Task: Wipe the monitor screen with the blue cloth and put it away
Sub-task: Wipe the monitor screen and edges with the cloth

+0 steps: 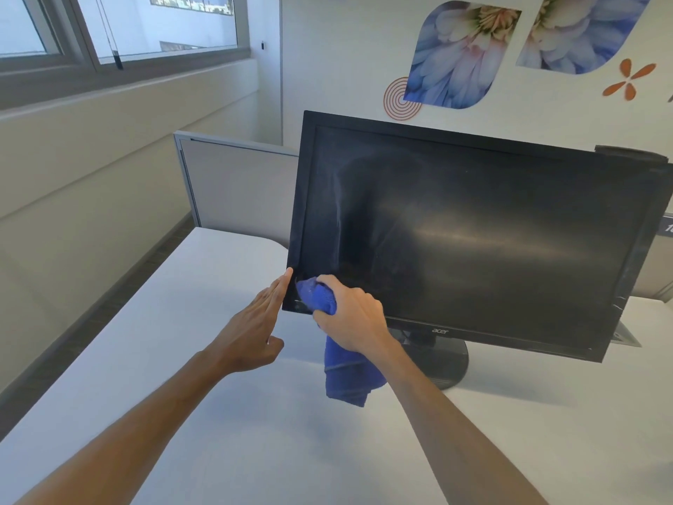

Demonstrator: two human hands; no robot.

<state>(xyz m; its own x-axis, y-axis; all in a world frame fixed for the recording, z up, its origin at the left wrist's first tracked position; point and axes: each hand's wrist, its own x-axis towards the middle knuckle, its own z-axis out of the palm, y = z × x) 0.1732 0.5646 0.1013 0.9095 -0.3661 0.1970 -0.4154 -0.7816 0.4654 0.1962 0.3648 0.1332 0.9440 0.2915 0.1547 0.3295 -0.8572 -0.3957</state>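
A black monitor (473, 231) stands on a round base on the white desk (218, 413), its dark screen showing pale smears on the left half. My right hand (353, 315) grips the bunched blue cloth (346, 373) and presses it against the screen's lower left corner; the rest of the cloth hangs down below the hand. My left hand (258, 322) has straight fingers laid along the monitor's left bezel edge near that corner, thumb tucked under.
A grey partition panel (233, 191) stands behind the desk's far left end. The wall behind carries flower decals. Windows run along the upper left, and the floor drops away left of the desk.
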